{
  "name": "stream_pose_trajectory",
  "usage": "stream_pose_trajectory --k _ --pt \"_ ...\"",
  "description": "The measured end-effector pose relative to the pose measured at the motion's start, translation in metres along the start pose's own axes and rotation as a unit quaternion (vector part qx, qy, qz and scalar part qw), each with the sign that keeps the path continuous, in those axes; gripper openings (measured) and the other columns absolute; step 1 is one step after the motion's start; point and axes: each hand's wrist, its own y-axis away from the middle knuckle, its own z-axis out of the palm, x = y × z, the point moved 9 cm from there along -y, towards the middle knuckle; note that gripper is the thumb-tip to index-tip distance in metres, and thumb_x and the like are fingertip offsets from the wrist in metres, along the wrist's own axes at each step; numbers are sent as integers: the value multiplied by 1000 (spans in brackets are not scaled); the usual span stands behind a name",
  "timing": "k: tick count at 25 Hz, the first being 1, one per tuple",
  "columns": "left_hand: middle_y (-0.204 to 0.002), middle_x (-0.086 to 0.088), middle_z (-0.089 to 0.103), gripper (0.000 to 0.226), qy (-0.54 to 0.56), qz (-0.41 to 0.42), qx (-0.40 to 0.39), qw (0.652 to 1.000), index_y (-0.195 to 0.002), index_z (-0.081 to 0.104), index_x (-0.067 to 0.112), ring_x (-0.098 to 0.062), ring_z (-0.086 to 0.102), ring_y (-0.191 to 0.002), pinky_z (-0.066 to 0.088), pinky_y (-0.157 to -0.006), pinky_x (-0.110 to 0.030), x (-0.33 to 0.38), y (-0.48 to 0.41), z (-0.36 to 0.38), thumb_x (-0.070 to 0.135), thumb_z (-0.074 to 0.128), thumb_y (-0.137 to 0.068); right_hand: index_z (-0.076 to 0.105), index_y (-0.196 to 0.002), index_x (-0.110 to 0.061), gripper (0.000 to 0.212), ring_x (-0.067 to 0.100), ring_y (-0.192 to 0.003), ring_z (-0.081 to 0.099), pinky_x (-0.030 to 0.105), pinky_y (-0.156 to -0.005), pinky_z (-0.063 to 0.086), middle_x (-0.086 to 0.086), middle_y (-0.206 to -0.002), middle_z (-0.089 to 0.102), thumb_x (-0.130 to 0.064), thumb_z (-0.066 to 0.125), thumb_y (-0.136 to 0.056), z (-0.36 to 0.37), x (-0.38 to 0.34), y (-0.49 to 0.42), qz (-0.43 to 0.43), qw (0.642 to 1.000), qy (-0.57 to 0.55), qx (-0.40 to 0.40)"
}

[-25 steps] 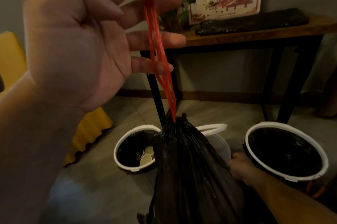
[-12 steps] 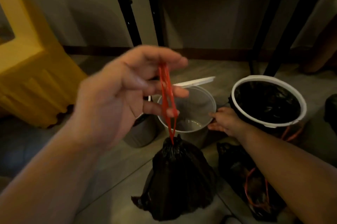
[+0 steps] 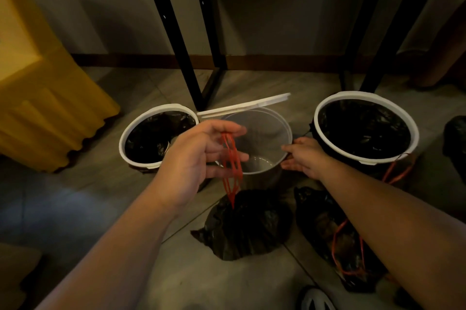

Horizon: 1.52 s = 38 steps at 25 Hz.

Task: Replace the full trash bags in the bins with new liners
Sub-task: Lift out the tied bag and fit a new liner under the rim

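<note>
1. The left hand (image 3: 196, 158) hangs over the floor with its fingers nearly straight. The red drawstring (image 3: 230, 158) is hooked over them, not clenched in a fist.
2. The drawstring runs almost straight down from those fingers to the gathered neck of the bag (image 3: 248, 231). The bag sits on the floor directly below the hand, just on the person's side of the middle bin (image 3: 273, 133).
3. The bag is black, thin, crinkled film, slumped into a low mound. The drawstring is flat plastic ribbon in several loops.
4. The right hand (image 3: 306, 158) has flat, spread fingers touching the outer wall of the middle bin near its rim. It is the nearer hand to that bin.
5. The middle bin is round, smooth and pale, with no liner. Its white ring (image 3: 244, 105) is tipped up at the back edge.
6. The left bin (image 3: 131, 128) and right bin (image 3: 325, 105) each carry black film under a white ring.
7. A second bag (image 3: 322, 221) with red strings lies under the right forearm.
8. Judgement: the fingers need only slip out of the loops, and then the middle bin wants a liner. None is in view.
</note>
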Motion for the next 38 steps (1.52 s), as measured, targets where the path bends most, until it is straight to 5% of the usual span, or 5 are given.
stream_pose_trajectory --k 14,20,28,33,38 --pt "-80 4 76 14 -275 -234 37 932 -89 79 40 -5 66 -66 50 -65 -27 -178 25 -26 40 65 -92 57 -120 -8 25 29 -52 72 33 -49 58 25 -87 73 -10 70 -99 -4 4 -6 -25 1000 -3 9" --pt "-118 11 72 38 -457 -205 104 859 -125 66 50 -8 67 -113 47 -89 -22 -182 32 -42 66 63 -91 56 -119 -9 23 30 -51 70 35 -48 58 27 -86 71 -7 67 -99 -2 1 -8 -26 1000 -5 14" --pt "-83 9 75 8 -276 -114 286 910 -102 74 34 -8 67 -71 53 -67 -38 -89 5 -96 32 66 -100 55 -124 -14 35 35 -54 73 36 -49 59 26 -89 72 -21 75 -96 -8 -4 -3 -41 998 27 34" --pt "-87 23 72 7 -367 -24 227 902 -101 72 38 10 64 -84 47 -65 -27 -50 -44 -77 40 66 -98 56 -124 -23 37 29 -59 76 36 -50 62 14 -101 72 -31 73 -92 -23 -21 -4 -86 984 129 87" --pt "-117 -1 70 32 -467 -101 151 865 -129 64 16 -24 65 -111 50 -85 -36 -129 -94 -62 35 61 -104 64 -130 -27 32 22 -73 77 44 -65 66 2 -104 74 -32 65 -98 -21 -27 -7 -155 968 176 90"
